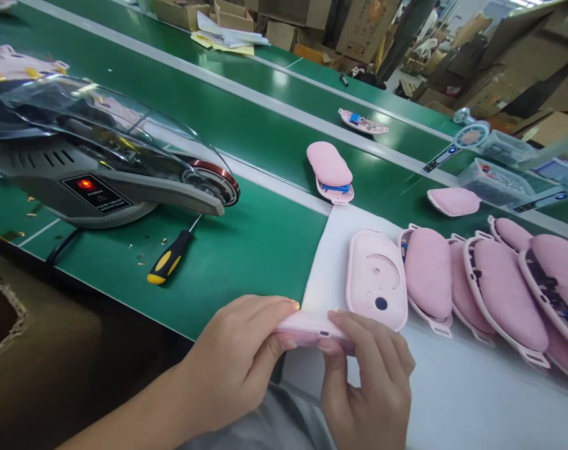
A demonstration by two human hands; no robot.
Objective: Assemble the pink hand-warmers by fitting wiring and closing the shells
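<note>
A pink plastic case (312, 326), seen edge-on with a small port in its side, is gripped between both hands near the table's front edge. My left hand (244, 350) pinches its left end, thumb below and fingers on top. At the right end, my right hand (370, 365) presses it between thumb and fingers. Just behind, a pale pink shell (375, 275) with a curved groove and a dark round spot lies on the white sheet (330, 250). Several pink cases (428, 272) with parts showing inside lean in a row to the right.
A grey machine (105, 187) with a lit red light stands at the left, a yellow-black screwdriver (171, 256) beside it. Further back are an open pink case (330, 169), a pink cover (453, 202), small handheld fans (471, 136) and a clear bin (494, 181).
</note>
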